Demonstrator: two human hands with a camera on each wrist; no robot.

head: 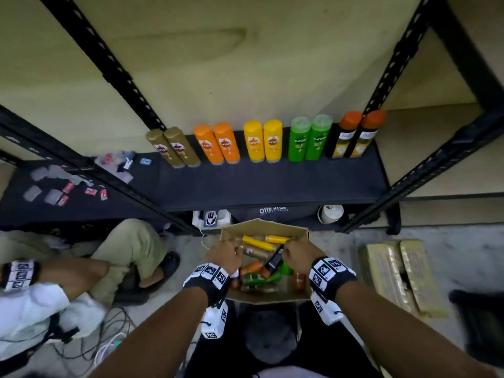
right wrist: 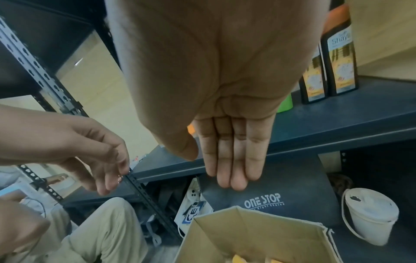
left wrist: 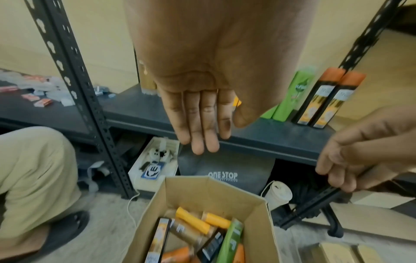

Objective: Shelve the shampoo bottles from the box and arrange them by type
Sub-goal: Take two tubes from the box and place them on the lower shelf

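Both hands are over the box now. The left hand (head: 224, 254) hangs with fingers straight and together, holding nothing, which the left wrist view makes plain. The right hand (head: 299, 255) hovers the same way, flat and empty, fingers extended side by side in its own wrist view. Below them sits the cardboard box (head: 272, 296) on the floor, loose bottles jumbled inside: a yellow bottle (head: 257, 243) lying across the top, a black bottle (head: 274, 260) tilted just under the right hand, orange and green ones lower down.

Up on the shelf (head: 272, 184) the row stands upright in pairs: gold pair (head: 174, 147), orange pair (head: 216, 143), yellow pair (head: 263, 141), green pair (head: 309, 139) and black pair with orange caps (head: 354, 135).

So this looks like the reach between placements, picking the next bottle. The next move calls for closing on one bottle, likely the black or yellow one nearest, lifting it clear of the heap and standing it by its matching pair
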